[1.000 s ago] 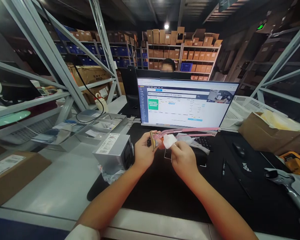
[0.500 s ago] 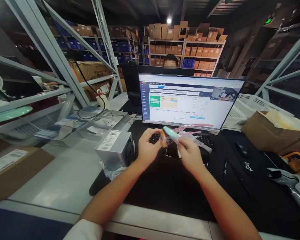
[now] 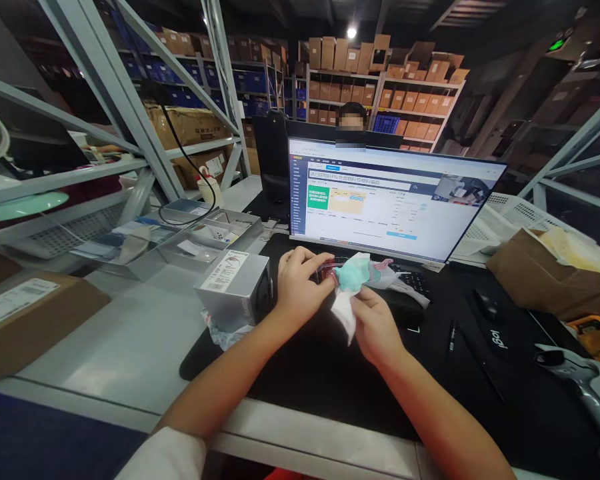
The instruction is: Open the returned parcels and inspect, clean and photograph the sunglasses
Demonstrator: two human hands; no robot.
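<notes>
On the grey box [image 3: 235,287], label [image 3: 225,272] print is being blurred. A reddish item [image 3: 328,268], its shape being mostly hidden, is being pinched by the left hand [image 3: 303,283]. Between hands, a white-and-teal cloth [image 3: 353,272] is being gripped by the right hand [image 3: 379,325]. "PN" is being displayed on the monitor [image 3: 370,217]; "logi" is being shown on the mouse pad [image 3: 498,339].

Pinches a crumpled white-and-teal sheet [image 3: 353,273] in the right hand [image 3: 377,325] and curls the left hand [image 3: 301,285] round a small reddish item [image 3: 329,270], blurred and partly hidden. Holds both over a black desk mat [image 3: 320,380] in front of a lit monitor [image 3: 375,210], with a grey box [image 3: 235,287] to the left and a mouse [image 3: 486,304] and a grey handheld scanner [image 3: 575,373] to the right.
</notes>
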